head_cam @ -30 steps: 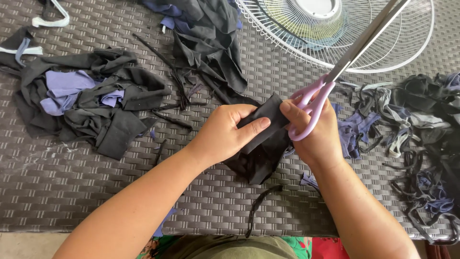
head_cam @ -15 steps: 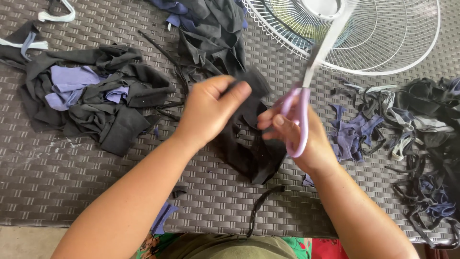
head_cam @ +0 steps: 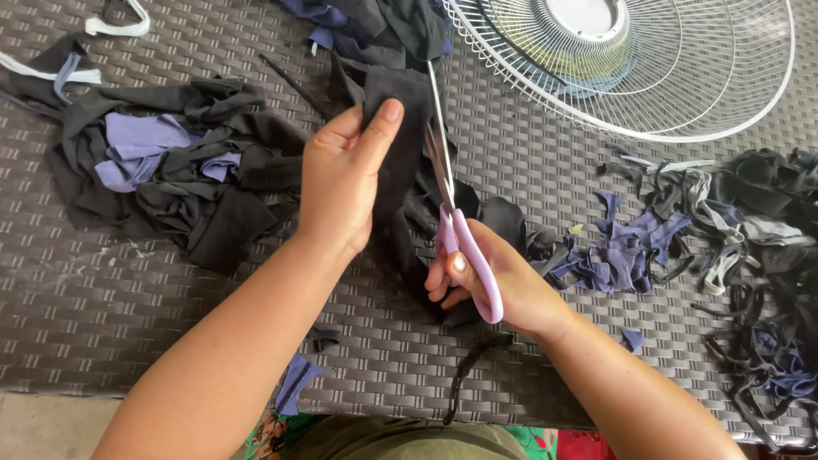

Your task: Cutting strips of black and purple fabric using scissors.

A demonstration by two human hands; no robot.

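Observation:
My left hand (head_cam: 342,175) grips a piece of black fabric (head_cam: 400,128) and holds it stretched away from me over the woven table. My right hand (head_cam: 494,281) holds scissors with lilac handles (head_cam: 467,255); the steel blades run up along the right edge of that fabric. The lower end of the fabric hangs down between my two hands.
A pile of black and lilac cloth (head_cam: 162,170) lies at the left. Cut strips and scraps (head_cam: 733,247) are heaped at the right. A white wire fan guard (head_cam: 648,60) lies at the top right. More dark cloth (head_cam: 366,21) sits at the top centre on the woven table (head_cam: 102,324).
My left hand has lifted the black fabric and stretched it out flat. The scissors have swung from pointing up-right to lying along the fabric's edge.

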